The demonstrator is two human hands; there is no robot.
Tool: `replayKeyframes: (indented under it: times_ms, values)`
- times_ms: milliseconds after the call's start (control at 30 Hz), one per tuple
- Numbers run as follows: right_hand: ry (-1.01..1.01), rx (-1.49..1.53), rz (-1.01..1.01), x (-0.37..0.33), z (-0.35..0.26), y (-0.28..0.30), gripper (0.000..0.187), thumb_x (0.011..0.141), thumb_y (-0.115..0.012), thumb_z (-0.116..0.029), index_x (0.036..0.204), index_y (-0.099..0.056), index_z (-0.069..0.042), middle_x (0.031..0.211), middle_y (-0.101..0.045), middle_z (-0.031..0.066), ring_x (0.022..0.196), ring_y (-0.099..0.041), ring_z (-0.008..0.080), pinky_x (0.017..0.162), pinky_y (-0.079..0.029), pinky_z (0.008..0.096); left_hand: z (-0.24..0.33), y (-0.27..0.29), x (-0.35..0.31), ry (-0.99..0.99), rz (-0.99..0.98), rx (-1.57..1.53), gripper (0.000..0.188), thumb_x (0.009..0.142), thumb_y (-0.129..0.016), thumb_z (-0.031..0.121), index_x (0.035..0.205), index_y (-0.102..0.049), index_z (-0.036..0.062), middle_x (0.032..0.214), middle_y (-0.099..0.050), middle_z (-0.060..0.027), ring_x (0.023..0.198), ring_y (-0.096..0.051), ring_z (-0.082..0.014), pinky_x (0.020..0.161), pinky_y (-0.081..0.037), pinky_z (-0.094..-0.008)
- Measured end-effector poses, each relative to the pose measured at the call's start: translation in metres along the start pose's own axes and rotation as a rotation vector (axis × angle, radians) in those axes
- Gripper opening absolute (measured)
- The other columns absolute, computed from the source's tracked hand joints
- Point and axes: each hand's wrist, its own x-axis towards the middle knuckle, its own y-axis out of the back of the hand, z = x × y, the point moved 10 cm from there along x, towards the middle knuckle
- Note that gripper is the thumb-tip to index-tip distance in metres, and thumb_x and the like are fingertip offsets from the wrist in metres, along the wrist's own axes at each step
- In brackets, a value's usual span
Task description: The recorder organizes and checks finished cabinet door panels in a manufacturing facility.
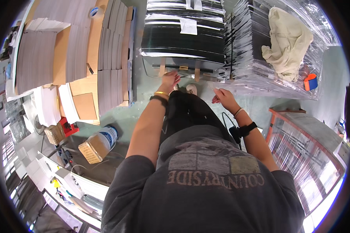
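Observation:
My left hand (pixel 170 80) is in front of a pallet (pixel 184 68) bearing a tall stack of dark sheets (pixel 182 42). Its fingers are curled together, and what they may hold is hidden. Lower and to the right, my right hand (pixel 224 98) is closed with the fingers bent inward; I cannot make out anything in it. Thin, see-through edges, perhaps clear film, show around the pallet's near side between the hands. White paper slips (pixel 188 26) lie on the dark stack.
Grey board stacks (pixel 41 58) stand at left, with a tape roll (pixel 94 12) on top. At right, a film-wrapped stack (pixel 256 73) carries a beige cloth (pixel 287 42) and an orange-and-blue object (pixel 310 82). A carton (pixel 91 150) and bucket (pixel 108 134) are lower left; a wrapped crate (pixel 305 155) is lower right.

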Motion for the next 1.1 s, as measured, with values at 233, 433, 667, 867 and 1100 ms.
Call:
replayKeyframes:
  times_ms: [233, 433, 667, 867, 1100]
  values:
    - [-0.196, 0.015, 0.028, -0.037, 0.054, 0.021, 0.035, 0.09, -0.044, -0.03, 0.078, -0.052, 0.002, 0.068, -0.061, 0.0119, 0.061, -0.062, 0.0169, 0.058, -0.049, 0.0249, -0.031, -0.017, 0.038, 0.088, 0.127, -0.137, 0.02, 0.085, -0.052, 0.013, 0.1, -0.052, -0.0009, 0.094, -0.052, -0.0082, 0.082, -0.056, -0.0213, 0.069, -0.053, -0.0365]
    - [-0.245, -0.003, 0.057, -0.044, 0.064, 0.028, 0.037, 0.09, -0.044, -0.031, 0.078, -0.052, 0.002, 0.069, -0.061, 0.0109, 0.062, -0.061, 0.0163, 0.059, -0.049, 0.0252, -0.04, -0.007, 0.058, -0.005, 0.149, -0.287, 0.015, 0.082, -0.047, 0.001, 0.094, -0.052, -0.0045, 0.086, -0.057, -0.014, 0.078, -0.059, -0.025, 0.068, -0.054, -0.0359]
    - [-0.17, -0.058, 0.001, -0.025, 0.05, 0.02, 0.037, 0.09, -0.043, -0.031, 0.077, -0.051, 0.002, 0.067, -0.061, 0.0116, 0.061, -0.061, 0.0172, 0.059, -0.049, 0.0258, -0.048, 0.001, 0.035, -0.022, -0.07, -0.238, 0.015, 0.08, -0.043, -0.005, 0.094, -0.049, -0.007, 0.091, -0.057, -0.0163, 0.084, -0.058, -0.0268, 0.078, -0.051, -0.0397]
    - [-0.09, -0.105, -0.048, 0.001, 0.029, 0.007, 0.037, 0.09, -0.043, -0.03, 0.076, -0.051, 0.003, 0.066, -0.061, 0.0125, 0.06, -0.061, 0.0179, 0.058, -0.049, 0.0268, -0.041, 0.034, -0.013, 0.138, -0.144, -0.077, 0.021, 0.084, -0.047, 0.005, 0.102, -0.05, -0.0057, 0.096, -0.058, -0.0141, 0.086, -0.058, -0.0249, 0.08, -0.05, -0.0388]
    - [-0.085, 0.192, -0.197, 0.029, -0.013, -0.036, 0.04, 0.091, -0.04, -0.035, 0.091, -0.048, 0.004, 0.072, -0.059, 0.0162, 0.063, -0.062, 0.0233, 0.058, -0.052, 0.0293, 0.048, 0.064, -0.082, -0.162, 0.043, 0.36, 0.025, 0.079, -0.059, 0.02, 0.093, -0.057, -0.001, 0.08, -0.061, -0.0079, 0.071, -0.06, -0.0168, 0.067, -0.051, -0.0287]
